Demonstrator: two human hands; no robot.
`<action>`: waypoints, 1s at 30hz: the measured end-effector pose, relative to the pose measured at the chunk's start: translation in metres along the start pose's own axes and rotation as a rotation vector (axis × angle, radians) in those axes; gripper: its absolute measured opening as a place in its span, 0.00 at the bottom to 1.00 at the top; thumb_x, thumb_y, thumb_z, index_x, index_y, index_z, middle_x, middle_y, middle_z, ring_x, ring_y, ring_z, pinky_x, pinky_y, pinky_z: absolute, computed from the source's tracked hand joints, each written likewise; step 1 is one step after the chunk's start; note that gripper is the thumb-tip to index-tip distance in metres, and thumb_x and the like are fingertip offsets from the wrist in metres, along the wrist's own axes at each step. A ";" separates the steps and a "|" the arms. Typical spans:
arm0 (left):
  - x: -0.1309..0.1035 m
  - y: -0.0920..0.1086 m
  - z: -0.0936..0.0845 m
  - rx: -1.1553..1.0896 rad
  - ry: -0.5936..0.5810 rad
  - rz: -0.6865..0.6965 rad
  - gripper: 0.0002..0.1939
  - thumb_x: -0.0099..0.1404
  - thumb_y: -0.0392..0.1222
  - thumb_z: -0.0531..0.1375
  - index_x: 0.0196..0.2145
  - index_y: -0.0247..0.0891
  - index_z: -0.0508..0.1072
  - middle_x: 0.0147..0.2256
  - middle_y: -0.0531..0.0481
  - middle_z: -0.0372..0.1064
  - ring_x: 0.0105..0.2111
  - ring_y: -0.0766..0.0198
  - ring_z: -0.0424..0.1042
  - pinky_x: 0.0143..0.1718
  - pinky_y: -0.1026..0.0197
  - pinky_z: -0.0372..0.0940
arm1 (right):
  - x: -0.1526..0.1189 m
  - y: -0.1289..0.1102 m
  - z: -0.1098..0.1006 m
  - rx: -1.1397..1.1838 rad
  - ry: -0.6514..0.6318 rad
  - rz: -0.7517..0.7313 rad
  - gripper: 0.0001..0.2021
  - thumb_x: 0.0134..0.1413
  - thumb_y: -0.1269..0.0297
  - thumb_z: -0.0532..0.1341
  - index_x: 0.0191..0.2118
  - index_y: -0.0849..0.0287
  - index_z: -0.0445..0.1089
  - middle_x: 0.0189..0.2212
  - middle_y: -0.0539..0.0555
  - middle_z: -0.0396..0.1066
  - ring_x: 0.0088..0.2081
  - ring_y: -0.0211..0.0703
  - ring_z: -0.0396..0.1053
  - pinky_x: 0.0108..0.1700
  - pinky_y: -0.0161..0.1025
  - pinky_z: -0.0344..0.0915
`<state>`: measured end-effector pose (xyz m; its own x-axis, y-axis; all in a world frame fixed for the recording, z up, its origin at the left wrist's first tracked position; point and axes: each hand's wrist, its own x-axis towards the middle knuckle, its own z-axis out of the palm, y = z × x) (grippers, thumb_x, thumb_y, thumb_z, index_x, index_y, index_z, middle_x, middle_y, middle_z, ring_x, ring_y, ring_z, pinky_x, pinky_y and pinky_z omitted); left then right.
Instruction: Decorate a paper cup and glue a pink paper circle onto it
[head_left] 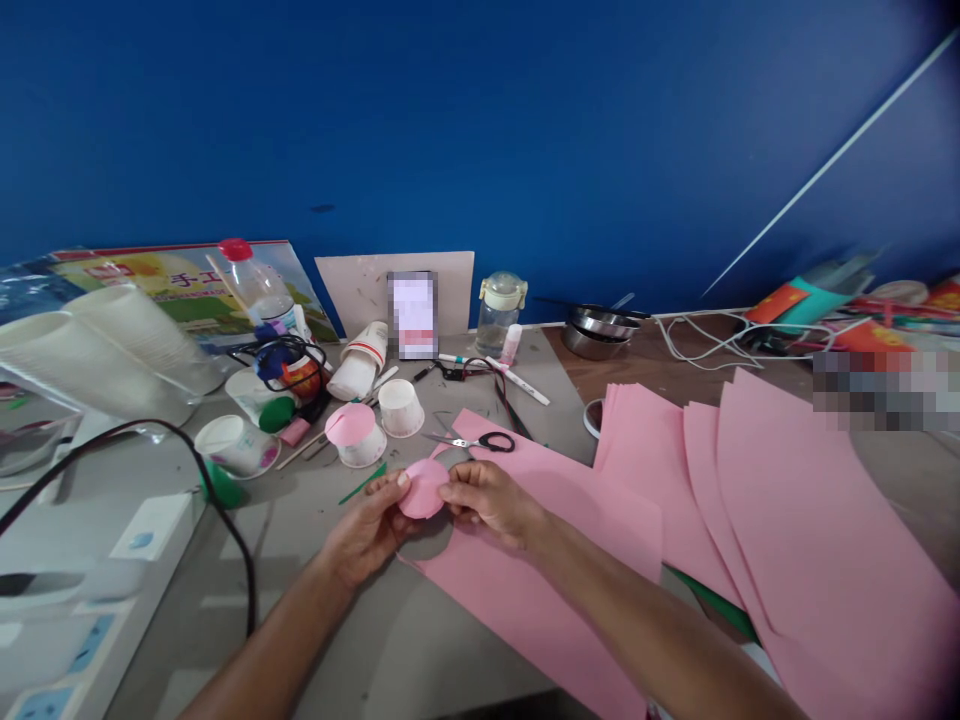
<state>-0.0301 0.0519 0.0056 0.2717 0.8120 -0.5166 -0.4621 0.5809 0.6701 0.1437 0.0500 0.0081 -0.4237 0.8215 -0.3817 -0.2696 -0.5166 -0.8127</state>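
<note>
Between my two hands is a pink paper circle (424,489), held up over the table. My left hand (373,525) pinches its left edge, thumb on top. On the opposite edge, the fingers of my right hand (487,498) are closed on the same circle. Beneath them lies a large pink paper sheet (555,540) with rounded cut-outs along its left side. Scissors (484,441) with black handles rest at the sheet's upper edge. Just beyond my left hand stands a paper cup (361,452) topped by another pink disc (350,424). A plain white paper cup (400,408) is beside it.
Stacked pink sheets (810,520) cover the right side. A power strip (97,610) and a black cable (232,530) lie at left, near nested paper cups (97,350). Along the blue wall stand a phone (415,315), a glass jar (498,315), a glue stick (512,344) and metal bowls (600,330).
</note>
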 end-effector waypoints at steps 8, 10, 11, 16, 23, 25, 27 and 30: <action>0.003 -0.004 -0.004 -0.069 -0.058 0.002 0.17 0.41 0.38 0.76 0.18 0.32 0.71 0.12 0.59 0.57 0.14 0.79 0.52 0.17 0.72 0.57 | 0.001 -0.002 -0.002 0.028 0.031 0.031 0.19 0.37 0.57 0.71 0.19 0.59 0.59 0.13 0.42 0.59 0.17 0.26 0.49 0.21 0.31 0.44; 0.003 -0.004 -0.006 -0.075 -0.039 -0.008 0.16 0.40 0.39 0.76 0.23 0.32 0.74 0.16 0.56 0.65 0.15 0.75 0.59 0.19 0.70 0.62 | 0.002 -0.003 -0.003 0.013 0.022 0.029 0.19 0.36 0.56 0.72 0.19 0.59 0.60 0.13 0.42 0.59 0.17 0.26 0.50 0.21 0.31 0.44; 0.003 -0.003 -0.006 -0.078 -0.024 -0.018 0.17 0.40 0.40 0.77 0.25 0.32 0.76 0.18 0.54 0.69 0.17 0.73 0.63 0.21 0.69 0.65 | 0.002 -0.003 -0.003 -0.002 0.014 0.025 0.19 0.36 0.56 0.72 0.19 0.60 0.60 0.13 0.42 0.60 0.16 0.27 0.50 0.21 0.31 0.45; 0.003 -0.004 -0.009 -0.080 -0.057 -0.084 0.18 0.41 0.42 0.76 0.28 0.32 0.79 0.23 0.49 0.75 0.20 0.67 0.71 0.23 0.66 0.69 | 0.003 -0.002 -0.007 -0.074 -0.031 0.053 0.18 0.36 0.57 0.71 0.19 0.60 0.62 0.13 0.42 0.60 0.16 0.27 0.53 0.21 0.31 0.48; 0.004 -0.009 -0.012 0.019 -0.125 -0.139 0.18 0.38 0.40 0.77 0.27 0.27 0.80 0.21 0.47 0.74 0.19 0.69 0.69 0.23 0.68 0.68 | 0.004 -0.003 -0.008 -0.131 -0.056 0.110 0.21 0.34 0.55 0.73 0.18 0.59 0.60 0.12 0.42 0.58 0.16 0.27 0.52 0.19 0.30 0.47; 0.004 -0.008 -0.011 0.034 -0.130 -0.141 0.18 0.38 0.40 0.77 0.27 0.28 0.80 0.20 0.48 0.73 0.19 0.70 0.68 0.23 0.68 0.68 | 0.004 -0.003 -0.009 -0.139 -0.059 0.110 0.20 0.35 0.55 0.72 0.19 0.60 0.60 0.12 0.41 0.58 0.16 0.27 0.52 0.19 0.30 0.47; 0.003 -0.008 -0.010 0.047 -0.112 -0.145 0.18 0.37 0.40 0.77 0.27 0.29 0.80 0.20 0.48 0.73 0.19 0.69 0.69 0.23 0.68 0.68 | 0.004 -0.004 -0.010 -0.149 -0.053 0.113 0.19 0.36 0.57 0.72 0.20 0.60 0.62 0.13 0.42 0.59 0.16 0.28 0.54 0.20 0.30 0.49; 0.002 -0.007 -0.008 0.062 -0.098 -0.154 0.18 0.37 0.40 0.77 0.27 0.30 0.81 0.21 0.48 0.74 0.19 0.68 0.69 0.22 0.67 0.69 | 0.004 -0.004 -0.011 -0.128 -0.051 0.117 0.16 0.37 0.59 0.71 0.21 0.61 0.63 0.14 0.42 0.60 0.17 0.28 0.55 0.21 0.30 0.49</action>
<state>-0.0328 0.0486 -0.0041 0.4177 0.7130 -0.5632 -0.3568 0.6988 0.6200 0.1532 0.0581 0.0052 -0.4899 0.7427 -0.4565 -0.1054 -0.5703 -0.8146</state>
